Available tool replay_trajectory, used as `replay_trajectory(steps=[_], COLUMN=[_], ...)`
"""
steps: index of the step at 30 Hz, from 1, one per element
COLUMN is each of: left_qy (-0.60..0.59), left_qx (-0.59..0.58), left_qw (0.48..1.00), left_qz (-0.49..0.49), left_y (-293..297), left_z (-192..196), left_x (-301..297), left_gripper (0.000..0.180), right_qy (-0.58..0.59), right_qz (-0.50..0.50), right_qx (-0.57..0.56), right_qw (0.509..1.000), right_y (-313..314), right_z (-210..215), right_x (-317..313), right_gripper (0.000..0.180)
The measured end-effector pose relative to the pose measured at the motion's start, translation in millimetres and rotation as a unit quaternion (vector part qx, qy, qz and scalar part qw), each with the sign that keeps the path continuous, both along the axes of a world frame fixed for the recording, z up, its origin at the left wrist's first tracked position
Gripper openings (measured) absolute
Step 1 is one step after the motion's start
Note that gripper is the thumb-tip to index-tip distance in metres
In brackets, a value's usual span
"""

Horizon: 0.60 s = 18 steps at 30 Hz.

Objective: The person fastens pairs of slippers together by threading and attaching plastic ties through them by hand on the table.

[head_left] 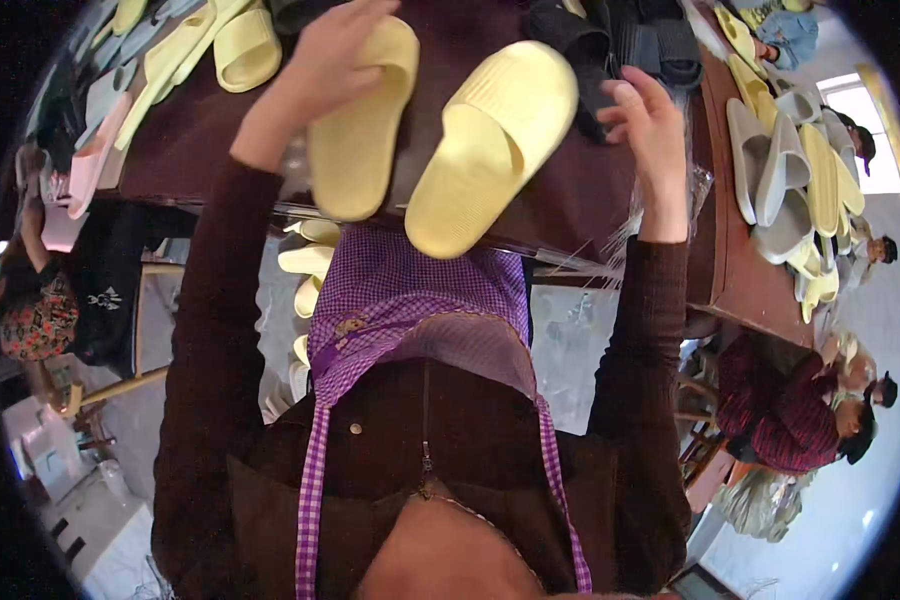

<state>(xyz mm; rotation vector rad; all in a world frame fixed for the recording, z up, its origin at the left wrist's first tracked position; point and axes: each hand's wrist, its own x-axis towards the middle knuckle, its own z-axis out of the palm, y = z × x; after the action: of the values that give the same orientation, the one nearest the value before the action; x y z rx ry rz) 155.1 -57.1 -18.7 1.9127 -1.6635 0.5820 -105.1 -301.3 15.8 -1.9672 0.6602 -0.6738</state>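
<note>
Two yellow slippers lie side by side in front of me at the table's near edge. On the left slipper [350, 165], my left hand [335, 65] reaches over the strap, its thumb near the foot opening and its fingers toward the toe. The right slipper [495, 140] is turned, toe to the upper right, heel overhanging the edge. Just right of its toe is my right hand [652, 125], raised, fingers apart and somewhat curled, with nothing in it. A gap shows between that hand and the slipper.
Black slippers [660, 45] sit beyond my right hand. More yellow, grey and pink slippers [100, 150] are at the left, and a pile of grey and yellow slippers [780, 165] stands at the right. Clear plastic film [610, 262] hangs off the dark table edge. People sit on both sides.
</note>
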Motion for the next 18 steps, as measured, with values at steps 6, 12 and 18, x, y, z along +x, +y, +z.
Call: replay_trajectory(steps=[6,12,18], left_qy=[0.027,0.149,0.170], left_qx=[-0.041,-0.035,-0.053], left_qw=[0.999,0.988,0.984], left_qz=[0.020,0.008,0.029], left_y=[-16,5,20], left_z=[-26,-38,-29], left_x=[-27,-57,-72], left_gripper=[0.054,0.043,0.037], right_qy=[0.053,0.282,0.260], right_qz=[-0.064,-0.131,-0.135], right_qx=[-0.399,-0.478,-0.435], right_qw=[0.913,0.822,0.852], right_y=[-112,-103,-88], right_z=[-51,-83,-68], right_x=[-1,-8,-10], right_gripper=[0.031,0.023,0.020])
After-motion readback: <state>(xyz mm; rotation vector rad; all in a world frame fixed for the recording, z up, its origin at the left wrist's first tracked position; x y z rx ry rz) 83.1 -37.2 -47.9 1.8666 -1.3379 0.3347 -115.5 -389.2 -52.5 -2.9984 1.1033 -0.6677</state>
